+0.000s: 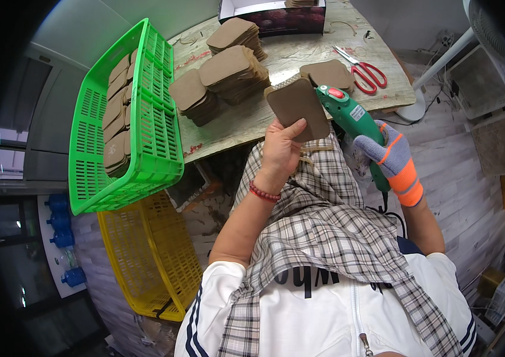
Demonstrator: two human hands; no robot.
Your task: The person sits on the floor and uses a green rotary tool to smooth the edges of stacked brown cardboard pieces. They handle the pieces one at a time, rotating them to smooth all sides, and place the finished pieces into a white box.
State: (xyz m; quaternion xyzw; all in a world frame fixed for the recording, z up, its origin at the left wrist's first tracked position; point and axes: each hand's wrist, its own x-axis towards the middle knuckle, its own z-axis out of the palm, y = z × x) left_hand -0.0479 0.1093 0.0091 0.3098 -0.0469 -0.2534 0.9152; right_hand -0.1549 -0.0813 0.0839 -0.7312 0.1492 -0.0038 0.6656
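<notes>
My left hand point(284, 146), bare and wearing a red bead bracelet, grips a brown rounded pad point(300, 107) by its lower part, thumb on the face. In a grey and orange glove, my right hand point(390, 156) is wrapped round a green corded power tool point(347, 109) with a red button. The tool's front end is at the pad's upper right edge; its working tip is hidden there. Brown pads point(328, 76) lie on the table just behind the tool. Beside them are red-handled scissors point(368, 76) with blades apart.
Several stacks of pads point(233, 66) stand on the worn wooden table point(228, 132). At left a green crate point(160, 134) holds more pads, above a yellow crate point(145, 256). A dark open box point(291, 22) sits at the back. A white fan point(442, 62) stands at right.
</notes>
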